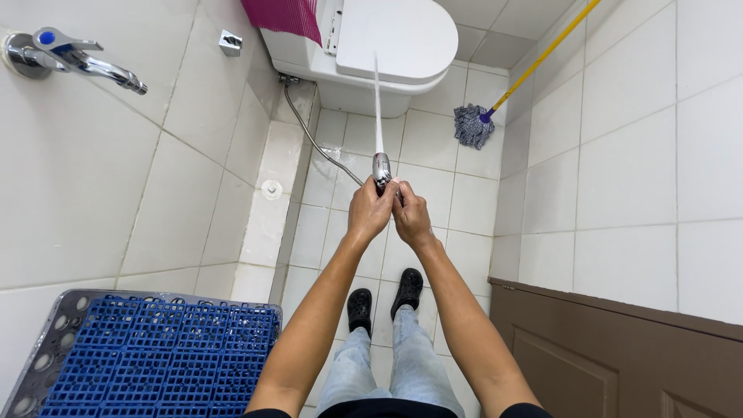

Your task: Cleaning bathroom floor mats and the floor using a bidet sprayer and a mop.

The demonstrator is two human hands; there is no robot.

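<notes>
A chrome spray nozzle (381, 168) sits just above the middle of the frame, gripped from both sides, and a thin white jet of water (378, 101) shoots from it up the frame onto the closed lid of a white toilet (402, 39) at top centre. The left hand (370, 210) is clamped around the nozzle from the left, fingers curled over its body; the right hand (410, 217) is clamped on it from the right, touching the left hand. A grey metal hose (313, 139) runs from the nozzle up and left to the wall fitting beside the toilet. Below the hands, two black clogs (385, 300) stand on the white tiled floor (433, 155), with blue jeans beneath them at bottom centre. A grey-blue mop (474, 126) with a yellow handle leans in the upper right corner, near the toilet. A pink cloth (285, 17) hangs at the top edge beside the cistern. A chrome tap (70, 58) juts from the wall in the upper left. A blue plastic crate (162, 352) fills the lower left, and a brown door (619, 356) the lower right.
</notes>
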